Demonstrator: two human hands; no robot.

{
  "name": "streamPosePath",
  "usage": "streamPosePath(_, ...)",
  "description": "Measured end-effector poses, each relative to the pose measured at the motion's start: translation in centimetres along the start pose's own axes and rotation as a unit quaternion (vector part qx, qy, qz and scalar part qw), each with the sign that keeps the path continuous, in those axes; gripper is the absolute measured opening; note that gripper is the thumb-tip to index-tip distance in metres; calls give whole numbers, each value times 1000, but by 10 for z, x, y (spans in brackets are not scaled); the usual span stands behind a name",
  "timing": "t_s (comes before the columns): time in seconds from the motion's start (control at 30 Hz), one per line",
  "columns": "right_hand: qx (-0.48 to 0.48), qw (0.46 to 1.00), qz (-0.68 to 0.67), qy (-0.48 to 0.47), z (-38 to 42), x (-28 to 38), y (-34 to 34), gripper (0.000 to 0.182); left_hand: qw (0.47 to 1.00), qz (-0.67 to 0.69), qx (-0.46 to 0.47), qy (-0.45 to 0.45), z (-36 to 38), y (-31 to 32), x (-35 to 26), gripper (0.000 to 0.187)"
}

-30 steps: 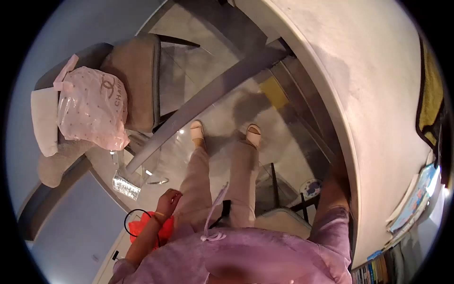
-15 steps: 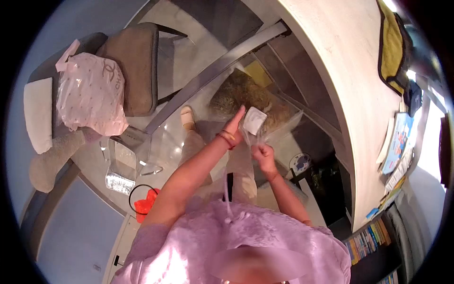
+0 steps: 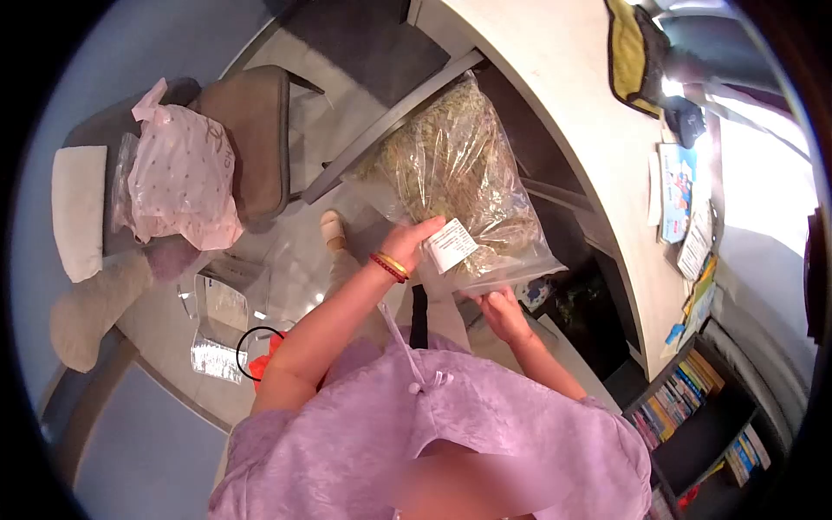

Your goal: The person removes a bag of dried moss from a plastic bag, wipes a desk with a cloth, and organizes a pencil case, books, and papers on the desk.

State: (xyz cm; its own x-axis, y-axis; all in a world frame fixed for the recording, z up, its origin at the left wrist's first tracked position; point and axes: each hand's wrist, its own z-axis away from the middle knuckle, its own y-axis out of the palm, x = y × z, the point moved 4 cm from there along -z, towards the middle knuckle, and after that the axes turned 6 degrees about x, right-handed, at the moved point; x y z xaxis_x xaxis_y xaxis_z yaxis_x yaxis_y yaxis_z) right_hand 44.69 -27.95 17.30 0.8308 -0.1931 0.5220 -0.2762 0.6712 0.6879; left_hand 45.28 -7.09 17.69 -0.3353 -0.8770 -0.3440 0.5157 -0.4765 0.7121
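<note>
Lilac short-sleeved top (image 3: 451,425) with knotted button, red and gold bangles (image 3: 389,265), pale slipper (image 3: 331,230)

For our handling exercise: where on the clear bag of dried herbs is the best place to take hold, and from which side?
Grip the bag along its near, lower edge, coming from below. The bulk of the herbs fills the upper part, while the edge near the white label is flatter plastic. The left hand and right hand already hold it there.

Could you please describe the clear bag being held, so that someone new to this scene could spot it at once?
Start at the curved pale table; just off its edge, both hands lift a large clear bag stuffed with dry, straw-coloured plant matter. The left hand pinches its white label, the right hand grips its bottom. Unlike the pink dotted bag on the chair, it is see-through.
</note>
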Motion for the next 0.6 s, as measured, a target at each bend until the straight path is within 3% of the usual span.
streamPosePath(0.13, -53, 993, -63, -85, 7, 31, 47, 43, 996, -57, 57, -31, 14, 13, 13, 25)
streamPosePath(0.23, -59, 992, 25, -110, 11, 42, 60, 39, 994, -63, 95, 2, 33, 47, -1, 26)
streamPosePath(0.3, -87, 983, -124, -107, 9, 39, 59, 40, 994, -64, 83, 40, 39, 54, -10, 26)
streamPosePath(0.37, -82, 984, -91, -127, 11, 50, 73, 41, 992, -2, 98, 74, 46, 55, -21, 28)
streamPosePath(0.5, -79, 983, -30, -160, 10, 68, 92, 45, 989, 23, 142, 43, 61, 55, -36, 31)
streamPosePath(0.6, -49, 984, -39, -166, 10, 73, 108, 52, 985, -2, 146, 88, 72, 57, -45, 31)
